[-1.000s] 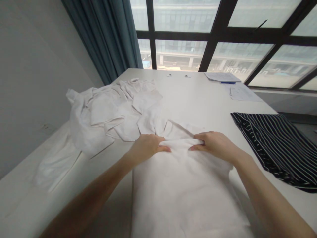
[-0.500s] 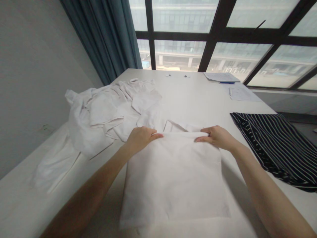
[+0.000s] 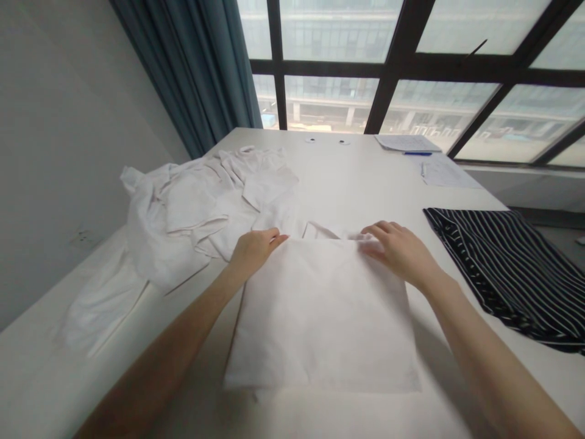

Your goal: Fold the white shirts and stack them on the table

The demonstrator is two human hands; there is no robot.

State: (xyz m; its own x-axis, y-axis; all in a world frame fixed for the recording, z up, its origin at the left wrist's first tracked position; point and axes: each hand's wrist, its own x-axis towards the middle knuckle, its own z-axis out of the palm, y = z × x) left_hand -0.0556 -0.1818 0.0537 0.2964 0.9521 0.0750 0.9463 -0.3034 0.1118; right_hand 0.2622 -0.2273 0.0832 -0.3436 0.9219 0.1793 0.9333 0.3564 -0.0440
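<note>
A white shirt (image 3: 320, 317), folded into a flat rectangle, lies in front of me on the table. A pointed flap that looks like its collar (image 3: 315, 230) sticks out past the far edge. At the far left corner, my left hand (image 3: 253, 250) pinches the cloth between thumb and fingers. My right hand (image 3: 397, 250) rests over the far right corner, its fingers stretched out and the thumb apart from them, lying against the fabric. Its thumb is slightly blurred.
Rumpled white clothes (image 3: 201, 207) are heaped on the left of the white table (image 3: 347, 183). To the right lies a black striped garment (image 3: 516, 274). Papers (image 3: 406, 143) and a blue pen (image 3: 417, 153) sit toward the window, with a blue curtain (image 3: 205, 73) at the back left.
The folded far edge has flattened and the shirt's near edge has moved away from me. My right hand has loosened its pinch; my left has shifted slightly left.
</note>
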